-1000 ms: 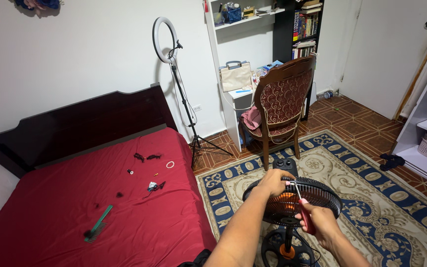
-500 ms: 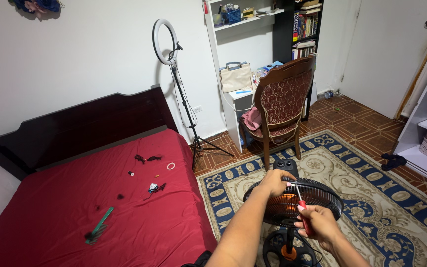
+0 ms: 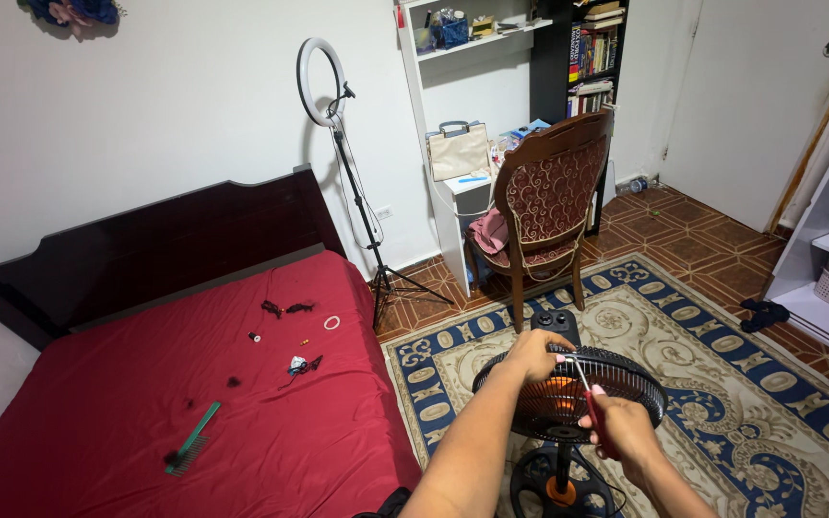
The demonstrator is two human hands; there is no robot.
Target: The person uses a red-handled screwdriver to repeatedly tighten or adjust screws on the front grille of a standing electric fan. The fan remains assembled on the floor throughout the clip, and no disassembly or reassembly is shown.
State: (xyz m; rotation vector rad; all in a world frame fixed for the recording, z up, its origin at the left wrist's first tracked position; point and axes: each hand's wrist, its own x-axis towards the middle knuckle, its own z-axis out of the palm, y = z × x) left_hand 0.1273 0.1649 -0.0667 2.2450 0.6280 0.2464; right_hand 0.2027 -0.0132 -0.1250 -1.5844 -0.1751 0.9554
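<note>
A black standing fan with a round wire grille faces up over the patterned rug, its orange hub showing through the wires. My left hand rests on the near-left rim of the grille and grips it. My right hand holds a red-handled screwdriver, its metal shaft angled up toward the grille's edge beside my left fingers. The fan's round black base stands on the rug below.
A red bed with a dark headboard lies to the left, strewn with a green comb, a white ring and small dark bits. A carved wooden chair, a ring light on a tripod and a white desk stand behind the fan.
The hands stay on the fan. My right hand with the screwdriver has shifted slightly down and right; the left hand has kept its hold on the rim.
</note>
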